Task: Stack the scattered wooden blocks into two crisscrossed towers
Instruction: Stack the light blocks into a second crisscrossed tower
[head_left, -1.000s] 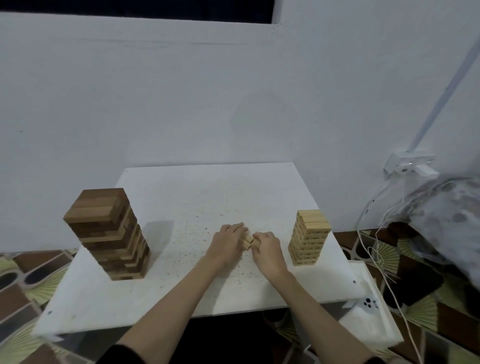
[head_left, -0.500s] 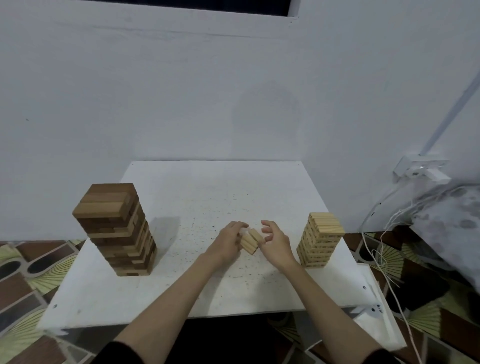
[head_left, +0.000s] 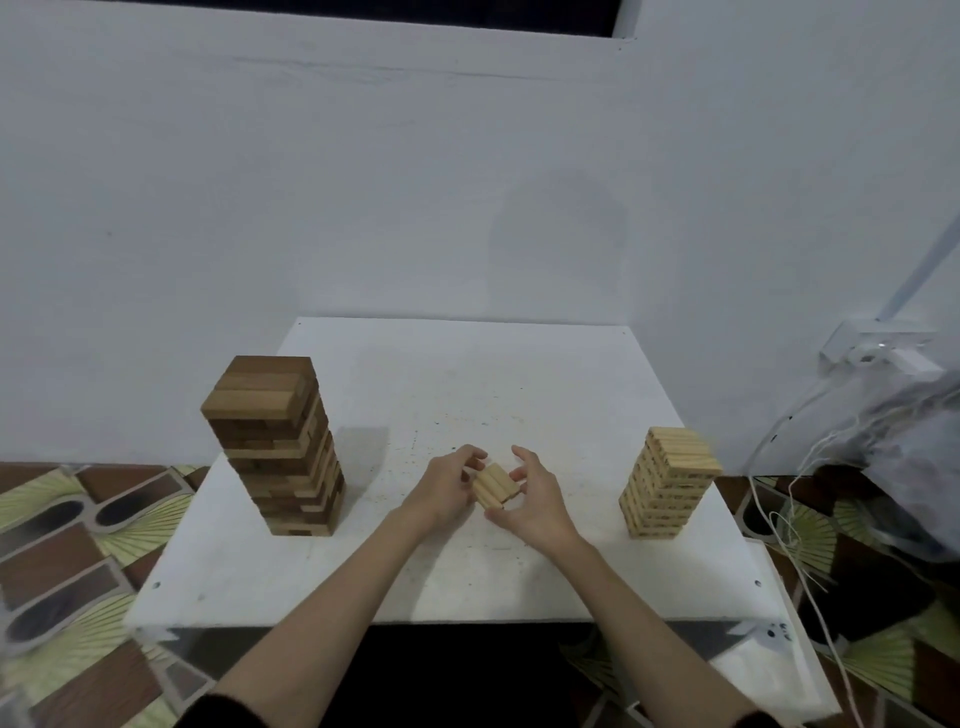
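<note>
Both hands hold a small set of pale blocks at mid-table, between two standing towers.

The left hand (head_left: 445, 487) and right hand (head_left: 531, 500) curl their fingers round three pale wooden blocks (head_left: 494, 486) held side by side and tilted, above the white table (head_left: 467, 384). The dark tower (head_left: 275, 441) stands crisscrossed at the left, well apart from the hands. The pale tower (head_left: 667, 480), lower, stands near the table's right edge. White cables (head_left: 779, 467) hang beside it.
</note>
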